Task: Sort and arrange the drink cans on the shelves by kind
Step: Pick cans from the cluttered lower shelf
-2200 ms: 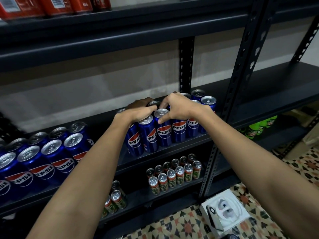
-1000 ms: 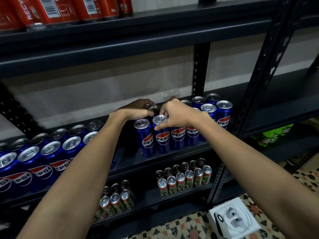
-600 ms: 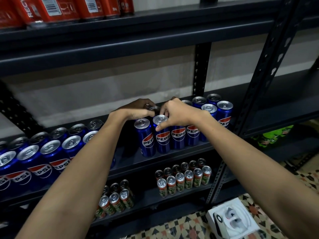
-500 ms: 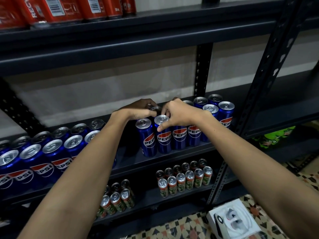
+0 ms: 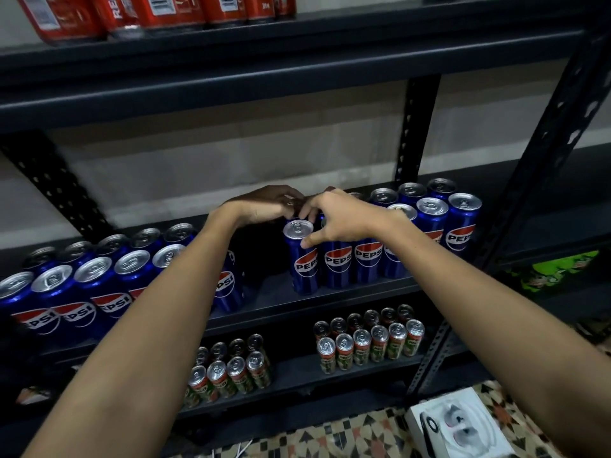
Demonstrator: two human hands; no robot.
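Dark shelf (image 5: 330, 302), Pepsi cans (image 5: 368, 259), red cans (image 5: 172, 11) above

A dark metal shelf unit (image 5: 297, 97) carries the cans. Red cans (image 5: 158, 11) stand on its top shelf. On the middle shelf (image 5: 330, 302) blue Pepsi cans stand upright in two groups, one at the left (image 5: 86, 289), one at the right (image 5: 370, 256). Small green-and-red cans (image 5: 370, 342) stand on the shelf below. A white box (image 5: 459, 428) lies on the patterned tile floor (image 5: 330, 438).
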